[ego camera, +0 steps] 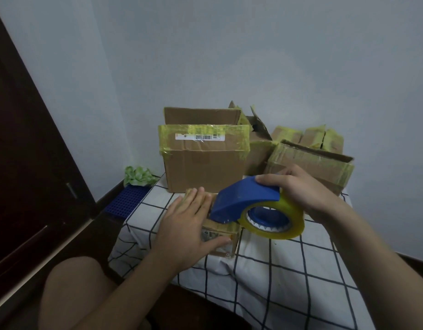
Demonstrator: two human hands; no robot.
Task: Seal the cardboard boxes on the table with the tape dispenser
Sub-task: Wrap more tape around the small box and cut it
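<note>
A small cardboard box [223,236] stands near the front left of the table [289,277], which wears a white cloth with a dark grid. My left hand [189,225] lies flat on the box top, fingers straight, thumb against its front face. My right hand [301,189] grips a blue tape dispenser [247,198] holding a yellowish clear tape roll [286,215]. The dispenser's front edge sits on the small box's top, just right of my left fingers.
A large open cardboard box [205,167] with yellow-green tape stands behind the small one. Several more taped boxes [310,158] crowd the back right. On the floor at left are a crumpled green wad [139,176] and a blue grid mat [127,201]. A dark door [27,151] is at far left.
</note>
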